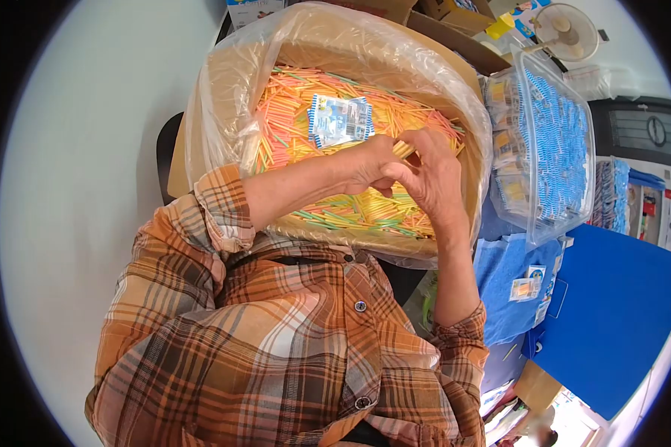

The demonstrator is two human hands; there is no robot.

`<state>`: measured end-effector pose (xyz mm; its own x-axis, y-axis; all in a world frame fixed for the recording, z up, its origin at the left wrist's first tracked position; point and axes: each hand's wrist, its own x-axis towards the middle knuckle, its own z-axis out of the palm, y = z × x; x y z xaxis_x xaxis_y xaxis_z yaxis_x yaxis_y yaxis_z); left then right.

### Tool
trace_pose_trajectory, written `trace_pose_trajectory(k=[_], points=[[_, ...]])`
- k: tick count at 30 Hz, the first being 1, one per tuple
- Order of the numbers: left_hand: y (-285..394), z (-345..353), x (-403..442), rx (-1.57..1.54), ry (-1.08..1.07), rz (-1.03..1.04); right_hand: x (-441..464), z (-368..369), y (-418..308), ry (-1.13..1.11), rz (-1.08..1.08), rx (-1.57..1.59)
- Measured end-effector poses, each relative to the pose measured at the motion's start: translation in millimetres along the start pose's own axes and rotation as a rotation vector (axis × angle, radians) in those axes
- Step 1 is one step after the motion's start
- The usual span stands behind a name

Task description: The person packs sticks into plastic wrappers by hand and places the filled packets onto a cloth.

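Both of my hands meet over the right part of a large cardboard box (328, 30) lined with clear plastic. Many thin yellow, pink and green sticks (343, 212) fill it. My left hand (369, 164) is closed, its fingertips near a few yellow sticks (403, 149). Around those same sticks curl the thumb and fingers of my right hand (431, 170). Just left of the hands, a small pile of blue and white packets (340, 121) lies on the loose sticks.
At the right stands a clear plastic bin (590, 149) full of blue-edged packets. Below it are a blue cloth (499, 272) with a few packets and a large blue panel (611, 313). A fan (565, 31) is at the upper right. A person (542, 436) shows at the lower right.
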<state>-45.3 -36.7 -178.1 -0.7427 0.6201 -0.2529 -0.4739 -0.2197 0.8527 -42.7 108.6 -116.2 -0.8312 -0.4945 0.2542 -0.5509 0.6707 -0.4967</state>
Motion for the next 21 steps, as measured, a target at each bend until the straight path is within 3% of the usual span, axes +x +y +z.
trace_pose_trajectory(k=[4, 6, 7, 10, 13, 15, 17, 21], points=[[-2.3, 3.2, -0.2, 0.27, 0.033, 0.166, -3.7, 12.8, 1.9, 0.109, 0.034, -0.084], [-9.7, 7.5, 6.2, 0.383, 0.056, 0.268, -5.7, 20.8, -1.1, 0.106, 0.192, 0.073], [-2.0, 8.5, 0.8, 0.356, 0.048, 0.175, -7.7, 23.4, -2.1, 0.104, 0.273, 0.148], [-10.7, 1.7, 4.6, 0.494, -0.054, 0.31, -15.5, 28.9, -0.6, 0.306, 0.287, 0.234], [38.2, -6.1, -13.9, 0.833, -0.088, 0.2, -22.4, -2.6, 5.4, 0.309, 0.455, 0.259], [39.1, -41.8, -7.4, 1.394, 0.308, 0.478, -41.8, -7.7, 17.5, 0.154, 0.376, 0.11], [58.0, -46.1, -17.6, 1.727, 0.531, 0.214, -58.7, -1.8, 15.3, 0.023, 0.315, -0.025], [41.9, -65.6, -7.7, 1.808, 0.63, -0.035, -67.8, 5.6, 7.0, -0.124, 0.311, -0.104]])
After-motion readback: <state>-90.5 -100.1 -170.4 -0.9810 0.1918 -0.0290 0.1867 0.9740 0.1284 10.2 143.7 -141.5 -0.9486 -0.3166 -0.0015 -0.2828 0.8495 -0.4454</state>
